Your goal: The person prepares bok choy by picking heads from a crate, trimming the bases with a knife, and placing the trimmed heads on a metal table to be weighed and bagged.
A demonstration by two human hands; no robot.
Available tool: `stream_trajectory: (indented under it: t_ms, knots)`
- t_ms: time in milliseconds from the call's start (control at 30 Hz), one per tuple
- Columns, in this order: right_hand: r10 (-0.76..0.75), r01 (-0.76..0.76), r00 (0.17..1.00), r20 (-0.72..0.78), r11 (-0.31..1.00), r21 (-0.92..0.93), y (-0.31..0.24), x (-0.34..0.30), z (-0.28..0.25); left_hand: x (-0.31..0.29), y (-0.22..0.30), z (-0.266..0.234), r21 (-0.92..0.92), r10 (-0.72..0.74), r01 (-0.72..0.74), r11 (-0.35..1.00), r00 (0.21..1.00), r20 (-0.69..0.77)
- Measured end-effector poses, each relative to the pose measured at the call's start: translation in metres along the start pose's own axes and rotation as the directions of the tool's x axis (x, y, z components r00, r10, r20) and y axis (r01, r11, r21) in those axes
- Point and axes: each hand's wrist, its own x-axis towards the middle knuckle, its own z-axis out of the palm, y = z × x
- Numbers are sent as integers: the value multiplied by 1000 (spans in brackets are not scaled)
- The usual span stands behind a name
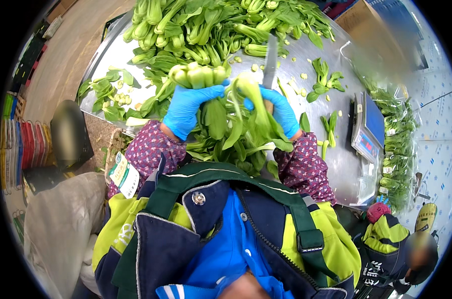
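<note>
My left hand [186,109], in a blue glove, is closed round a bunch of bok choy [198,76] with its pale stem ends up and leaves hanging down. Close beside it, my gloved right hand [282,110] grips a knife [270,61] whose blade points up and away from me. A single bok choy [251,89] is also held by the right hand's thumb side, its leaves drooping toward my chest. More loose bok choy leaves [243,154] lie below both hands, at the table's near edge.
A large pile of bok choy [201,30] covers the far side of the metal table [343,74]. Cut stem ends and trimmed leaves are scattered about. At the right stand a blue scale [370,124] and bagged greens [399,154]. A co-worker [390,239] is at the lower right.
</note>
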Motion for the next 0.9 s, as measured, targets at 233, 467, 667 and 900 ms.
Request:
stream_trajectory:
  t_ms: [233,467,667,900]
  knots:
    - [-6,0,1000,-15,922,-386,3,-1,-20,17,-27,-13,335,145,-194,922,975,166]
    - [-253,115,928,-274,893,-434,-10,-36,-23,34,-15,-22,683,257,-246,687,962,88]
    - [-281,156,915,-290,909,-387,-6,-44,-13,19,-55,51,-7,-188,194,981,959,212]
    - [-703,291,494,-512,689,-664,4,-77,-57,59,-90,97,420,-102,-45,907,941,322]
